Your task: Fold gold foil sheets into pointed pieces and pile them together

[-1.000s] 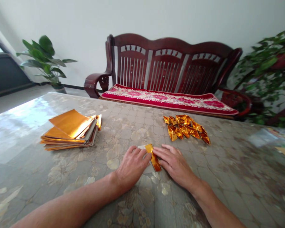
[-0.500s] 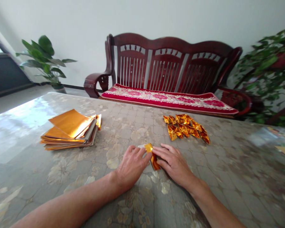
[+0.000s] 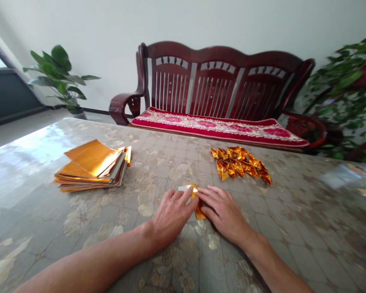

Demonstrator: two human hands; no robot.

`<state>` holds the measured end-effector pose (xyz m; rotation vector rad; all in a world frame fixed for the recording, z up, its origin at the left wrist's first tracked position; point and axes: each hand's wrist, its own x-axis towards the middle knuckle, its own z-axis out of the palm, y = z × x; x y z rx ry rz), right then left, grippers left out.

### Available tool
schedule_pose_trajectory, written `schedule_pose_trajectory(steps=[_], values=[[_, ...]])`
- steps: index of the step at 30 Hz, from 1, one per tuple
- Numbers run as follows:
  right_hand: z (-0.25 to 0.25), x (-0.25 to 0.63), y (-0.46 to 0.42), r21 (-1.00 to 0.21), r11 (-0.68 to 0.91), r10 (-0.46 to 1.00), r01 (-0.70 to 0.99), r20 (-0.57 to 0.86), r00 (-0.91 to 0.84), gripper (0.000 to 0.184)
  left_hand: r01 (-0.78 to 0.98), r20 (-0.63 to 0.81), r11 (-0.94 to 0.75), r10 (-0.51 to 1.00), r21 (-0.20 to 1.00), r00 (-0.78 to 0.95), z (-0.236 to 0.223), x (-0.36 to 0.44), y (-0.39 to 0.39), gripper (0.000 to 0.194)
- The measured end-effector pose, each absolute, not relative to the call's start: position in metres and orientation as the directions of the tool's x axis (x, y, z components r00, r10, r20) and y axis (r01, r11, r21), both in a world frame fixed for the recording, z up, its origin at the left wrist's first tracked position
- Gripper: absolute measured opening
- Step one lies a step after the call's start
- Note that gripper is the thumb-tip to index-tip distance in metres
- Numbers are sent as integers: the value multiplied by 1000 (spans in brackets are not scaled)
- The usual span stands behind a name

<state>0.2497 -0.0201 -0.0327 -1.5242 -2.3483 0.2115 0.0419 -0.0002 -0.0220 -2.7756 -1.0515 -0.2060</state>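
Between my two hands, on the table, lies a partly folded sheet of gold foil paper [image 3: 200, 212], its pale grey side showing at the far left. My left hand [image 3: 175, 209] presses the sheet with thumb and forefinger, the other fingers curled. From the other side, my right hand [image 3: 221, 207] holds the strip's right edge between its longer fingers and thumb. The fingers hide part of the fold. Beyond my right hand sit several folded gold foil ingots [image 3: 239, 162] in rows. A stack of flat gold foil sheets [image 3: 91, 162] lies to the left.
A patterned cloth [image 3: 158, 154] covers the table. Clear plastic packaging [image 3: 347, 177] lies at the right. Behind the table stands a dark red wooden bench [image 3: 216, 81] with a red floral cushion [image 3: 219, 126]. Leafy plants [image 3: 59, 73] flank it.
My left forefinger and thumb have moved slightly right and forward across the foil strip, covering more of its middle. My right hand stays nearly in place. The view has shifted a little.
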Motion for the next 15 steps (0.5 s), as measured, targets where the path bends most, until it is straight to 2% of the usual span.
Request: schedule_pose_trajectory(steps=[8, 15], values=[[-34, 248, -21, -271, 412, 908, 870, 197, -368, 42, 655, 164, -753, 640, -57, 750, -24, 42, -1, 26], [-32, 245, -24, -256, 416, 907, 873, 192, -376, 46, 647, 172, -762, 633, -31, 755, -26, 41, 0, 29]])
